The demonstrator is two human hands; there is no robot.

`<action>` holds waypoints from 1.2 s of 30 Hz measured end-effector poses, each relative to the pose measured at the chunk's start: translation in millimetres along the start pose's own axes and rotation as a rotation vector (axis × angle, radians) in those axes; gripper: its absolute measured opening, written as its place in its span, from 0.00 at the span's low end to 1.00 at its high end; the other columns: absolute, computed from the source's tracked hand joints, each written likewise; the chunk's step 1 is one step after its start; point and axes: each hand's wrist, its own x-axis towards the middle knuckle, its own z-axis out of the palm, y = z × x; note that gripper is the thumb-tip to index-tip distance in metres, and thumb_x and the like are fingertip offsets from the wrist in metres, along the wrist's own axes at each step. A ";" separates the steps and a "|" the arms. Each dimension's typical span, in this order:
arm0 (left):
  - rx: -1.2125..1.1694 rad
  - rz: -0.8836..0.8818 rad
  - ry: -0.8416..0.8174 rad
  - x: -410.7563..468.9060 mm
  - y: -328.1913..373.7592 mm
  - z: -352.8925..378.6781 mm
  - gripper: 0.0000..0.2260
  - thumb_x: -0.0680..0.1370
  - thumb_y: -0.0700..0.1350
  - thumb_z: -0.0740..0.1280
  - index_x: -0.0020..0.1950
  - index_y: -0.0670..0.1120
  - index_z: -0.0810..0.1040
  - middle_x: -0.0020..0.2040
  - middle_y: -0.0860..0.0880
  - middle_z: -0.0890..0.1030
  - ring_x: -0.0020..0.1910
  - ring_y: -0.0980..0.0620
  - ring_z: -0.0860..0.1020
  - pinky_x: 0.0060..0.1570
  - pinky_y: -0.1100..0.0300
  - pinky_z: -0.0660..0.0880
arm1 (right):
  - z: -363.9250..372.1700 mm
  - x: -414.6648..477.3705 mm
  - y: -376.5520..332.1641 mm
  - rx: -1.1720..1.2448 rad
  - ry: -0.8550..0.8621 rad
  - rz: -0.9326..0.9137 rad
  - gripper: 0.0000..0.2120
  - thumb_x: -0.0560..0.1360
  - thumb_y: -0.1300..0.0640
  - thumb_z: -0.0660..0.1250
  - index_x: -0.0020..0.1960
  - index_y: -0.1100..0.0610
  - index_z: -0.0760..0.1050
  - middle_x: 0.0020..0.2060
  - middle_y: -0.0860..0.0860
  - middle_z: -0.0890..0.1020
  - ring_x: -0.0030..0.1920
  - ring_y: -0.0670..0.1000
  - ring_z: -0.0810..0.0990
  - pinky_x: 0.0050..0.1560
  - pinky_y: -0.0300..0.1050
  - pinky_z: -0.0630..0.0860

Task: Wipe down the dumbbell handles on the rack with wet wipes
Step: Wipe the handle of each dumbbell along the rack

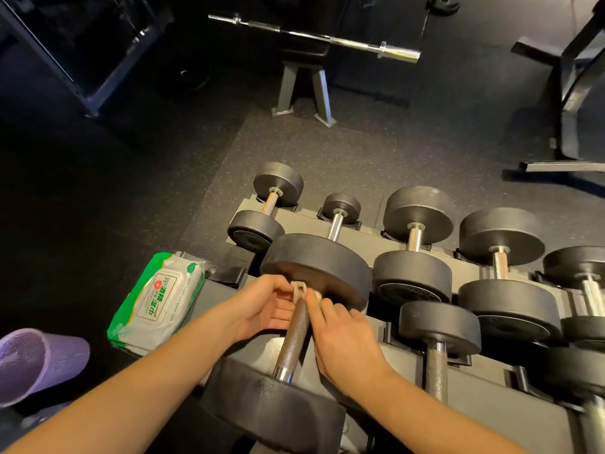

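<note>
The dumbbell [314, 273] being worked on lies leftmost on the near tier of the rack [484, 417], with its knurled handle [293, 342] running away from the person and a black head at each end. The wet wipe [299, 287], a small pale bunched strip, sits at the far end of that handle, right against the inner face of the far head. Both grips meet there. The left grip [262, 309] comes in from the left side of the bar, palm turned towards it, and pinches the wipe with thumb and curled fingertips. The right grip [347, 339] comes in from the right, its thumb and forefinger clenched on the same wipe. The fingers hide most of the wipe; it seems to lie over the top of the bar, though whether it goes all the way round cannot be told. The rest of the handle, nearer the person, is bare. A green and white pack of wipes [157, 299] lies just left of the rack's end, near the left wrist. A purple mesh basket [36, 358] stands further left. More dumbbells fill the rack to the right and on the far tier, and a chrome barbell [314, 37] rests on a stand beyond.
</note>
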 end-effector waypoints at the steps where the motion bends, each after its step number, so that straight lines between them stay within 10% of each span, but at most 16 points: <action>1: 0.009 0.023 -0.008 -2.2 1.5 0.7 0.12 0.80 0.44 0.63 0.55 0.39 0.82 0.53 0.36 0.85 0.51 0.40 0.84 0.58 0.47 0.80 | 4.6 -6.0 3.9 0.013 -0.039 0.008 0.42 0.66 0.56 0.76 0.76 0.63 0.66 0.46 0.54 0.79 0.39 0.54 0.79 0.38 0.50 0.79; 8: 0.414 0.246 0.273 7.5 -6.0 23.7 0.11 0.77 0.46 0.76 0.44 0.38 0.86 0.37 0.45 0.86 0.35 0.53 0.83 0.45 0.58 0.82 | 6.7 -29.1 24.9 0.495 -0.170 0.166 0.17 0.83 0.53 0.58 0.72 0.47 0.68 0.53 0.44 0.74 0.49 0.46 0.76 0.49 0.45 0.77; 14: 0.402 0.305 0.161 9.9 -7.5 9.5 0.15 0.80 0.48 0.72 0.46 0.36 0.86 0.43 0.39 0.87 0.41 0.46 0.86 0.51 0.50 0.84 | -17.4 8.0 6.8 1.387 -0.178 0.742 0.14 0.82 0.54 0.66 0.45 0.63 0.80 0.34 0.54 0.81 0.32 0.52 0.78 0.35 0.51 0.77; 20: -0.048 0.080 -0.104 17.2 -23.4 -11.4 0.18 0.83 0.47 0.66 0.65 0.34 0.79 0.56 0.34 0.83 0.53 0.42 0.84 0.55 0.50 0.82 | -15.0 28.7 -14.8 1.514 0.010 1.064 0.19 0.80 0.52 0.70 0.38 0.66 0.80 0.28 0.56 0.80 0.25 0.51 0.75 0.27 0.44 0.74; 25: 0.021 0.091 -0.164 17.1 -17.3 -7.5 0.17 0.82 0.48 0.68 0.65 0.38 0.79 0.55 0.38 0.84 0.54 0.43 0.84 0.58 0.49 0.80 | -23.7 34.5 -8.9 1.681 -0.160 1.207 0.18 0.76 0.49 0.75 0.48 0.66 0.83 0.30 0.56 0.80 0.26 0.49 0.76 0.27 0.43 0.77; 30: 0.474 0.210 0.226 22.8 -10.8 18.9 0.15 0.77 0.52 0.74 0.53 0.40 0.85 0.45 0.43 0.86 0.43 0.48 0.84 0.55 0.48 0.81 | -18.5 32.2 -2.6 1.697 -0.291 1.235 0.11 0.81 0.56 0.67 0.48 0.64 0.82 0.30 0.55 0.80 0.26 0.48 0.76 0.28 0.43 0.78; 36: 0.619 0.268 0.220 28.3 -14.4 15.0 0.17 0.79 0.57 0.70 0.49 0.42 0.85 0.43 0.42 0.87 0.46 0.42 0.86 0.50 0.49 0.83 | -61.9 24.1 12.3 1.218 -0.323 0.749 0.15 0.82 0.58 0.64 0.41 0.65 0.81 0.30 0.60 0.82 0.27 0.51 0.76 0.31 0.44 0.76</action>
